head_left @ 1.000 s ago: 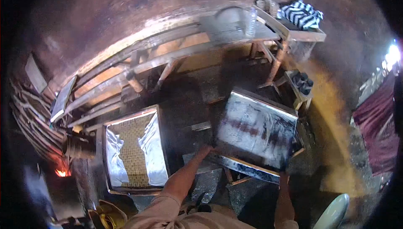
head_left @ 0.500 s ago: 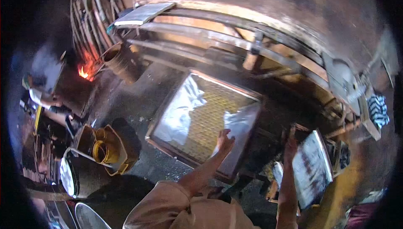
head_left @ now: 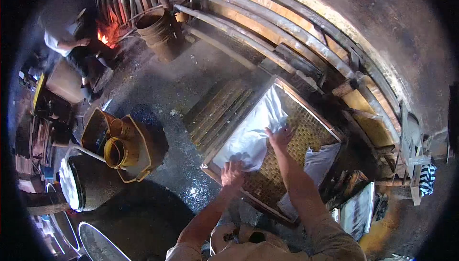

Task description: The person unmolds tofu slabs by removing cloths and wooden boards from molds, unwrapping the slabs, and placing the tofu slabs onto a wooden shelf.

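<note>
A wood-framed tray (head_left: 310, 104) with a woven bamboo mat (head_left: 301, 134) as its base lies at a slant in front of me. White cloth (head_left: 248, 136) covers its left part, creased along the inner edge. My left hand (head_left: 233, 174) rests at the cloth's near edge by the frame, fingers spread. My right hand (head_left: 281, 139) is over the mat, touching the cloth's right edge with thumb and fingers apart. A second white cloth piece (head_left: 319, 163) lies along the tray's right side.
Left stand yellowish buckets (head_left: 114, 152) in a cut container and a large drum (head_left: 98, 184). A fire (head_left: 103, 37) burns at the back left near a person (head_left: 64, 43) and a brown bucket (head_left: 158, 33). Wooden rails (head_left: 287, 26) run along the wall; a framed panel (head_left: 358, 211) leans at right.
My right hand has moved from the leaning panel to the cloth in the tray. The left hand has shifted to the tray's near left edge. The view has turned, showing planks beside the tray.
</note>
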Demonstrator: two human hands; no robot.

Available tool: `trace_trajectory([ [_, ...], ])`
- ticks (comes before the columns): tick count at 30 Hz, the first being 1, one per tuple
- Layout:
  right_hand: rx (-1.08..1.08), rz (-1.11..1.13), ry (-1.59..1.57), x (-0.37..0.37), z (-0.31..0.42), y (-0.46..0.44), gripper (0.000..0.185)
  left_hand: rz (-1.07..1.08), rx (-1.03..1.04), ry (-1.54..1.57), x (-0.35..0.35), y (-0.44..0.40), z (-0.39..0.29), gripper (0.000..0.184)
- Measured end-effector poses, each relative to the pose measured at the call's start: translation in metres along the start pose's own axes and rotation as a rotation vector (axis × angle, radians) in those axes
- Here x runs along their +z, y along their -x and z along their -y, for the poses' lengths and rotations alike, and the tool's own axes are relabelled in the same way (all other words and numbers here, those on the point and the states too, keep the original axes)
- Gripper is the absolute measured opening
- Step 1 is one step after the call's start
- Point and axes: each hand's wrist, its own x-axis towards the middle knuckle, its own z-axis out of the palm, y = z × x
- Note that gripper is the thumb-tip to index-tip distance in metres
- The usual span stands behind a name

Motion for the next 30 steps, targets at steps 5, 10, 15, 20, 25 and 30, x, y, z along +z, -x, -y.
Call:
trace_trajectory([
  [5,0.071,0.034,0.065,-0.014,0.057,0.012,0.053,-0.012,-0.143,0.144,0.015,-0.016,0.019,0.044],
  [10,0.272,0.2,-1.157,-0.031,0.099,-0.062,0.039,0.036,-0.136,0.559,-0.026,-0.042,0.068,0.027],
  [15,-0.429,0.712,-1.63,-0.147,0.154,-0.023,0.023,-0.558,-0.72,0.909,-0.083,-0.034,0.151,0.012],
  [20,-0.644,0.206,-0.505,-0.078,0.007,-0.04,0.044,-0.594,-0.181,0.707,-0.059,-0.036,0.056,0.029],
  [25,-0.554,0.241,0.241,-0.079,-0.192,0.092,0.072,-0.225,0.279,0.372,-0.024,-0.04,0.028,0.054],
  [30,-0.573,-0.028,0.64,-0.013,-0.301,0.172,0.063,-0.16,0.282,0.09,-0.031,-0.04,0.018,0.061],
])
